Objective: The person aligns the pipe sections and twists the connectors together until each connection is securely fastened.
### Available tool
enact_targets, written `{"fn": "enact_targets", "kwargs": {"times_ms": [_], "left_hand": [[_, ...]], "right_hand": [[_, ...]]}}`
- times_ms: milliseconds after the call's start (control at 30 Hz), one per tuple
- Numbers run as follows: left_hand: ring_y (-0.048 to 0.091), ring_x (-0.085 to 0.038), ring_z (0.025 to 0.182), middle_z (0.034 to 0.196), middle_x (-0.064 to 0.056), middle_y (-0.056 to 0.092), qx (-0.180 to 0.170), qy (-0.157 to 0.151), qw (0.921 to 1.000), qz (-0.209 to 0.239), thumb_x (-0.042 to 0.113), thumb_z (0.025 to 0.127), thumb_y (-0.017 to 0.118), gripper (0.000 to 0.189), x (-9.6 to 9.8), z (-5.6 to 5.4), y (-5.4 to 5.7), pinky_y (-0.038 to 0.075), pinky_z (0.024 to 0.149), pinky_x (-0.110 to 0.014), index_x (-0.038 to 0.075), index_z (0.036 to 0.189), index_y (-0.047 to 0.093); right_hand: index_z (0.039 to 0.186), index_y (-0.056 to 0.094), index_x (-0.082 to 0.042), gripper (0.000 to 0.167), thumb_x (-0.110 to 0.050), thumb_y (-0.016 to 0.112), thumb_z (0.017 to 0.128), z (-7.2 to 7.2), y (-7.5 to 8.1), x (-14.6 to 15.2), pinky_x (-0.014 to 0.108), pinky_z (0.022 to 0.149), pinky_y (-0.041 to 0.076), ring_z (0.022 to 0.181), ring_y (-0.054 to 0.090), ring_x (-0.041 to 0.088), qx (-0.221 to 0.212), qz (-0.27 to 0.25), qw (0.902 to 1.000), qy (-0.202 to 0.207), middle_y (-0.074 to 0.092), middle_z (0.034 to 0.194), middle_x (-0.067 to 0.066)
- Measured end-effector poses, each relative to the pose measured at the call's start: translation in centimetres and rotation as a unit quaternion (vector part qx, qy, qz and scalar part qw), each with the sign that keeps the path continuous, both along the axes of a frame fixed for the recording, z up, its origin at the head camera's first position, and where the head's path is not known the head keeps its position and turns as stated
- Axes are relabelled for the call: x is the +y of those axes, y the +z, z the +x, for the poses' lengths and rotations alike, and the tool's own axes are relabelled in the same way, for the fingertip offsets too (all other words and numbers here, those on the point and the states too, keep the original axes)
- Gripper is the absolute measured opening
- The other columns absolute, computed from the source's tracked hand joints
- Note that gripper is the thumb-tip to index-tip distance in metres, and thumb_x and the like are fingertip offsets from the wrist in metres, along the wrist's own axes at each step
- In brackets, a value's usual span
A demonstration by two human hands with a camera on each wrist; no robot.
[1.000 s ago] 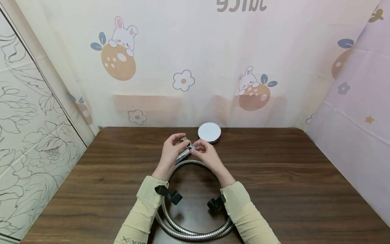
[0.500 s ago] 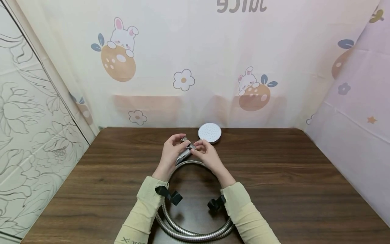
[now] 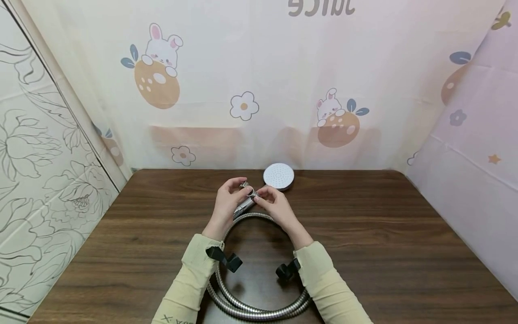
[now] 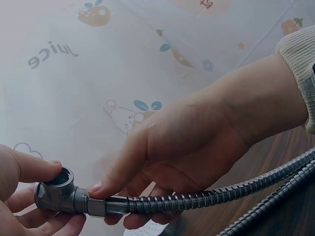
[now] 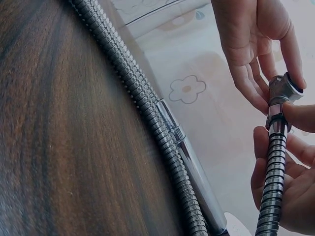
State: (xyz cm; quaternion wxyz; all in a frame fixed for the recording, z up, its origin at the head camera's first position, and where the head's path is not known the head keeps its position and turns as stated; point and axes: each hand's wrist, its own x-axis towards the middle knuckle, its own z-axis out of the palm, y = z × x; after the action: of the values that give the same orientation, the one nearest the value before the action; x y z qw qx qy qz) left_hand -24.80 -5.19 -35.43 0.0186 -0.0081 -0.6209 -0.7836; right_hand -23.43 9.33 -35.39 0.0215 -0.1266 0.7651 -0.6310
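Note:
My left hand grips a chrome tee fitting, its thumb at the rim of the fitting's round threaded opening. With thumb and fingers, my right hand pinches the hex nut at the end of a ribbed metal shower hose. That nut sits against the side end of the fitting, in line with it. In the head view the fingers partly cover both parts. The rest of the hose lies coiled on the table below the hands.
A shower head with a round white face lies near the table's back edge. Its chrome handle runs beside the hose. The brown wooden table meets a printed curtain behind.
My right fingers have shifted slightly around the nut. The left hand, the fitting and the coiled hose stay in nearly the same place.

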Motion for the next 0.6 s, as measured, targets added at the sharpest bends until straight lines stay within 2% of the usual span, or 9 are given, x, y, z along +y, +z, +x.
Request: {"fn": "enact_targets", "kwargs": {"times_ms": [333,600], "left_hand": [[0.056,-0.011,0.084,0.101,-0.009,0.053,-0.003,0.004,1.0000,-0.006,-0.001,0.082,0.062,0.031,-0.03,0.03,-0.05,0.051,0.076,-0.026,-0.003,0.113,0.056],[0.055,-0.009,0.083,0.103,-0.010,0.052,0.002,0.000,0.9999,-0.011,0.000,0.082,0.063,0.031,-0.07,-0.06,-0.12,0.050,0.072,-0.022,-0.003,0.113,0.056]], "right_hand": [[0.106,0.055,0.011,0.024,-0.005,0.056,0.089,0.14,0.09,0.06,0.020,0.067,0.047,0.067,0.056,0.005,-0.006,-0.002,1.0000,0.001,0.058,0.100,0.025],[0.112,0.052,0.009,0.026,-0.004,0.055,0.089,0.13,0.24,0.06,0.021,0.067,0.046,0.069,0.056,0.006,-0.007,0.008,0.9999,0.009,0.057,0.100,0.023]]}}
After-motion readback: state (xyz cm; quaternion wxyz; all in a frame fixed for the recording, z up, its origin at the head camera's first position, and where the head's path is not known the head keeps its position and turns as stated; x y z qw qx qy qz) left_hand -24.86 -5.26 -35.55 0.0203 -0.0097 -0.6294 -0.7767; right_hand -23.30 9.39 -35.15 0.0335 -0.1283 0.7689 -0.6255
